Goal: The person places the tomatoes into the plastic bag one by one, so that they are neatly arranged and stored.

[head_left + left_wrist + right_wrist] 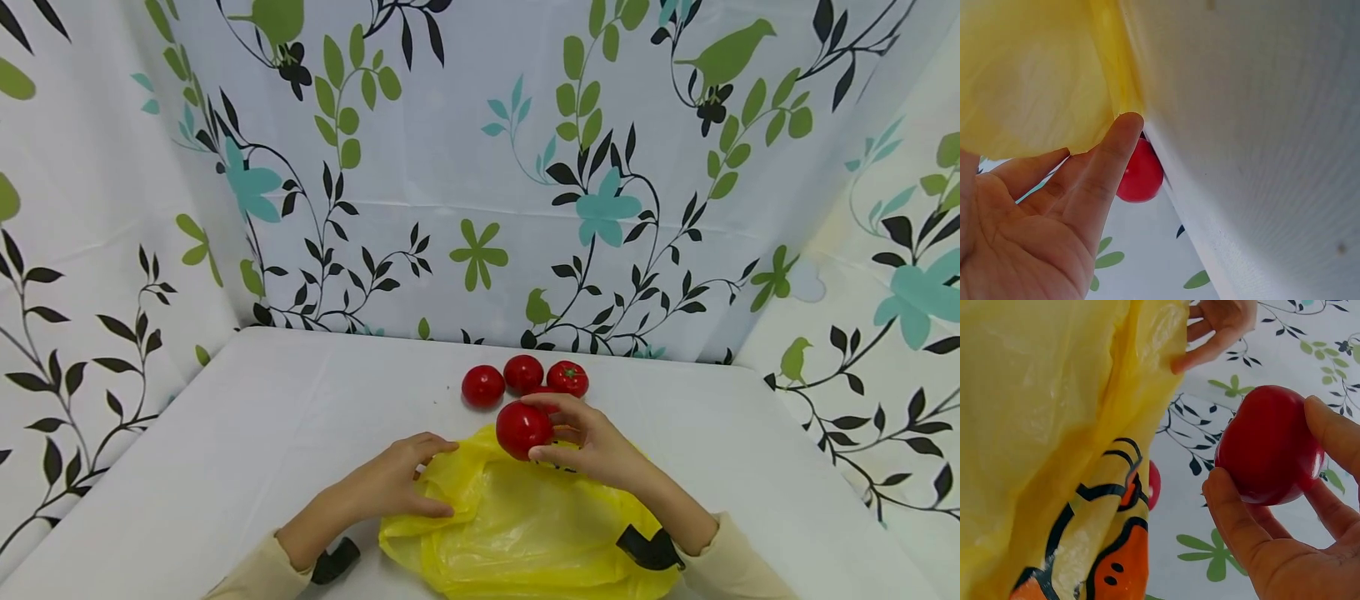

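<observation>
A shiny red tomato [522, 431] is held in my right hand [592, 446], above the upper edge of a yellow plastic bag [540, 533]. In the right wrist view, the fingers and thumb grip the tomato [1269, 447] at its sides. My left hand [393, 479] is at the bag's left edge. Its fingers look fairly straight and touch the plastic in the left wrist view. Behind the held tomato, several more red tomatoes [483, 387] sit on the table; one tomato [567, 379] shows a green top, and another is partly hidden by my right hand.
The white table [300, 400] reaches back to a hanging cloth [420, 167] printed with leaves, birds and flowers. Similar cloth hangs on both sides. Black straps [648, 548] are at both wrists. The bag carries a black and orange print, seen in the right wrist view.
</observation>
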A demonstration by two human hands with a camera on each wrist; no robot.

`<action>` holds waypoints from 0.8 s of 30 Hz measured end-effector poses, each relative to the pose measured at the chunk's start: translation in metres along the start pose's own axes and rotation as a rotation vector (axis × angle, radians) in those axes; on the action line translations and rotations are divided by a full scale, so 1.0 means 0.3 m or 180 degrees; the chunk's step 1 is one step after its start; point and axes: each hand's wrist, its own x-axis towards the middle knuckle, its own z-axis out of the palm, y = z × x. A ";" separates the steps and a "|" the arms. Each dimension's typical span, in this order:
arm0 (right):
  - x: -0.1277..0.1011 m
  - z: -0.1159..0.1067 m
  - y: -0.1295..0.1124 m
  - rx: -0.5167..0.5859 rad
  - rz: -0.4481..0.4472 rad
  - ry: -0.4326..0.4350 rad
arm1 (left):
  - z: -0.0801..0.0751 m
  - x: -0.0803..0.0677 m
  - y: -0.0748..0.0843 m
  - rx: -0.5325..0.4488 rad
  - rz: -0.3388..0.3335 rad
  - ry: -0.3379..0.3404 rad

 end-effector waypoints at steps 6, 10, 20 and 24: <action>0.003 0.028 0.011 0.0100 0.0174 -0.0128 | -0.001 -0.003 0.004 0.0073 -0.0001 0.0019; 0.002 0.051 0.027 0.0057 0.0202 -0.0187 | 0.000 0.002 0.005 0.0085 0.0000 0.0016; 0.004 0.104 0.064 -0.0115 0.0271 -0.0385 | 0.002 0.000 0.005 0.0096 0.0041 0.0054; 0.003 0.115 0.070 -0.0100 0.0295 -0.0469 | 0.003 0.001 0.005 0.0101 0.0057 0.0052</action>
